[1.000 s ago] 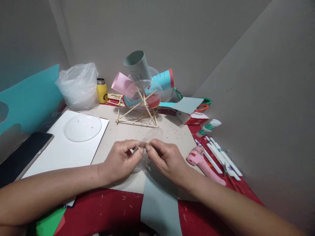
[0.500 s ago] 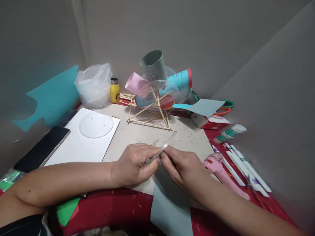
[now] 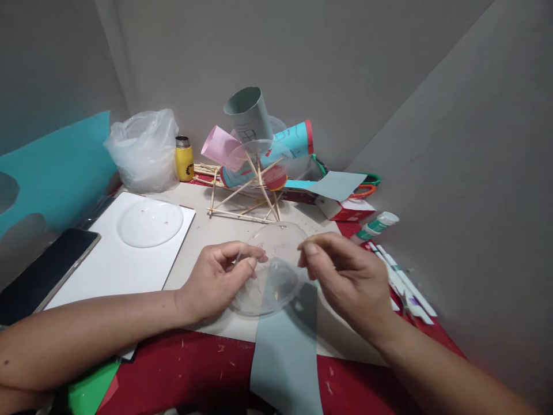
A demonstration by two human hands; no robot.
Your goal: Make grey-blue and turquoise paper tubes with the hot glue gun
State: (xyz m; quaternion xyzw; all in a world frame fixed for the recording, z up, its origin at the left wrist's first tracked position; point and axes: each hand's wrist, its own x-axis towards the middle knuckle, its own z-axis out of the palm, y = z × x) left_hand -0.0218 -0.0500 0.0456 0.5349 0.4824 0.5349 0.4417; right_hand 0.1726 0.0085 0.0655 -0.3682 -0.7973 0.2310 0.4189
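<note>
Between my hands a clear round plastic lid is tilted up, see-through against the board. My left hand pinches its left rim between thumb and fingers. My right hand is closed in a pinch by the lid's right edge; what its fingertips hold, if anything, I cannot make out. Below the lid a grey-blue paper strip hangs over the table's front edge. Just beyond stands a wooden stick frame bearing a grey paper cup, a pink paper tube and a blue tube between clear discs.
On the left lie a phone and white paper with a white lid on it. Behind are a plastic bag and yellow bottle. To the right are a red-white box, glue stick and white paper rolls.
The lid has turned from edge-on to facing me. My right hand has moved right, away from my left hand. The camera view has shifted right.
</note>
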